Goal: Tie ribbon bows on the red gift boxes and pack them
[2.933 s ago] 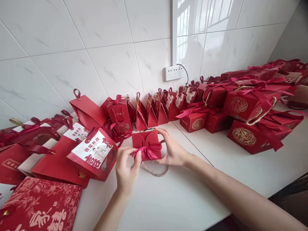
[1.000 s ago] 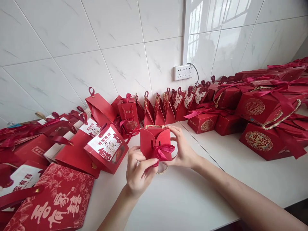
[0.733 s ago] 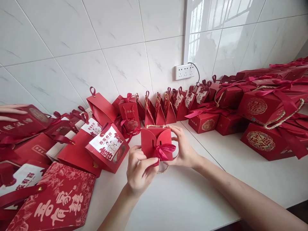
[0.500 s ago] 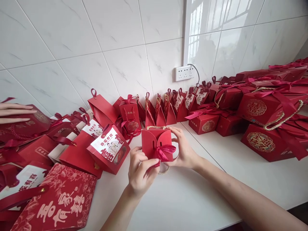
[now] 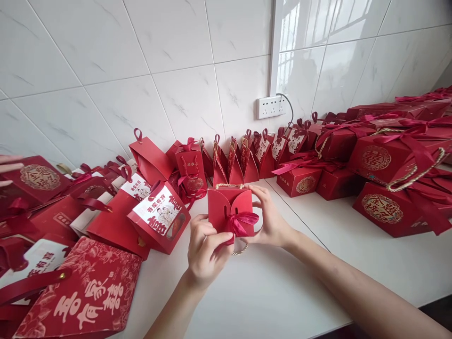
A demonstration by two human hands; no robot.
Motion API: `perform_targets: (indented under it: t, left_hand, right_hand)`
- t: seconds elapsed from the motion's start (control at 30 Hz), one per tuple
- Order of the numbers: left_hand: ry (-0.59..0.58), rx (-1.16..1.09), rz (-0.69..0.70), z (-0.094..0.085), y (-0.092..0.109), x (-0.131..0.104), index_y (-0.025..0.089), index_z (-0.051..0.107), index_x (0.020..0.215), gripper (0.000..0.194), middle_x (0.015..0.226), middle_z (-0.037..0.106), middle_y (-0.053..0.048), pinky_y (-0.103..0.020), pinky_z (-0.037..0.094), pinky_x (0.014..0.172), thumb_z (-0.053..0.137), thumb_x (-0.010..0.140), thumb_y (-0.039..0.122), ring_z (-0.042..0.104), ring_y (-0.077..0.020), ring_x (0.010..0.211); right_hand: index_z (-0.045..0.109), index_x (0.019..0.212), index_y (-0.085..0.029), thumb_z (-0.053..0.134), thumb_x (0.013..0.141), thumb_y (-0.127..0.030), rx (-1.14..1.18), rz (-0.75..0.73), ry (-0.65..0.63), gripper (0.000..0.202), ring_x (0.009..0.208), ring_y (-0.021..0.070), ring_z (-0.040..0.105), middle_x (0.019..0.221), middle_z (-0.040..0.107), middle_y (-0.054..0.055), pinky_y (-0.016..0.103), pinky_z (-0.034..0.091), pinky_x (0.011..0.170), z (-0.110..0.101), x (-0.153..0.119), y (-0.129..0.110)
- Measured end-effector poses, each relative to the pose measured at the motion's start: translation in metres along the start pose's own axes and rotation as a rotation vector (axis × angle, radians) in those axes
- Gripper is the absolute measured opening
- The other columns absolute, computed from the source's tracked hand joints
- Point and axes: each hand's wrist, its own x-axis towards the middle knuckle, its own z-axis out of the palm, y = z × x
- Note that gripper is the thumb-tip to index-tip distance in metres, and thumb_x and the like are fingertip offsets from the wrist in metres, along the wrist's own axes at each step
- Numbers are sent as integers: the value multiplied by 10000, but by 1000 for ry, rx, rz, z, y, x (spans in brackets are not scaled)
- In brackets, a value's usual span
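Observation:
A small red box point(image 5: 218, 207) with curved flaps and two slots stands in the middle, between my hands. A dark pink ribbon bow point(image 5: 243, 223) is on its front right, and gold rope handles show at its top and below it. My left hand point(image 5: 209, 249) pinches the ribbon at the box's lower front. On the box's right side, my right hand point(image 5: 269, 219) grips it with the fingers behind the edge and the thumb low.
Red gift boxes point(image 5: 164, 216) crowd the left, with another person's hand point(image 5: 9, 168) at the far left. Small upright boxes point(image 5: 236, 165) line the tiled wall below a socket strip point(image 5: 271, 107). Larger ribboned boxes point(image 5: 379, 209) are stacked at the right.
The other person's hand at the far left has moved off left, uncovering a box with a round gold emblem. My hands and the small box have hardly moved.

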Motion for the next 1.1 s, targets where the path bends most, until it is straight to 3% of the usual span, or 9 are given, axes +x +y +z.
perform_targets:
  t: [1.1]
  left_hand:
    - [6, -22, 8, 2, 2, -1, 173, 565, 838, 142, 720, 417, 28, -336, 471, 748, 629, 771, 65, 445, -98, 639]
  right_hand:
    - [145, 1421, -312, 749, 645, -338, 45, -36, -1, 984, 1231, 292, 371, 1336, 325, 130, 449, 559, 826, -1, -1, 1]
